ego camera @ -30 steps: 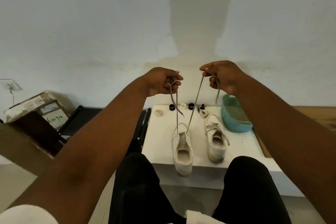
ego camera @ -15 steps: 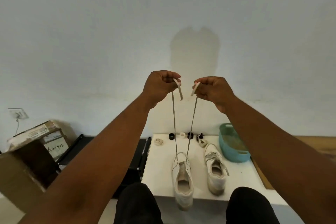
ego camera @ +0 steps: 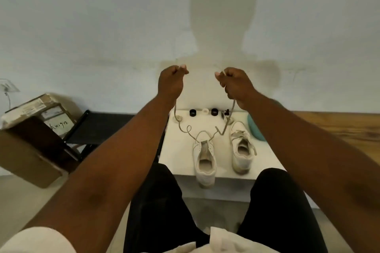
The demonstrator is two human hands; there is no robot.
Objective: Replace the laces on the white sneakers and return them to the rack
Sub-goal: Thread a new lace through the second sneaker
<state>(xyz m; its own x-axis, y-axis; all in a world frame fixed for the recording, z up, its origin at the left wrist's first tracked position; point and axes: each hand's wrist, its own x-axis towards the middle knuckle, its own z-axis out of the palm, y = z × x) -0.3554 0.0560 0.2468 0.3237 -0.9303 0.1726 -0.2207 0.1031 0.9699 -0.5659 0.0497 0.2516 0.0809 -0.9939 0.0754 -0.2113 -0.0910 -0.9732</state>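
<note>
Fingers of both hands are curling into loose fists around the two ends of one lace (ego camera: 202, 134) — the left hand (ego camera: 171, 80) and right hand (ego camera: 235, 82) are hovering side by side at mid-frame, arms reaching straight forward. From each fist the lace is hanging slack, looping down to the front eyelets of the left sneaker (ego camera: 204, 162), which is sitting at the near edge of the white table (ego camera: 176, 150) — the right sneaker (ego camera: 242, 150) is standing just beside it.
</note>
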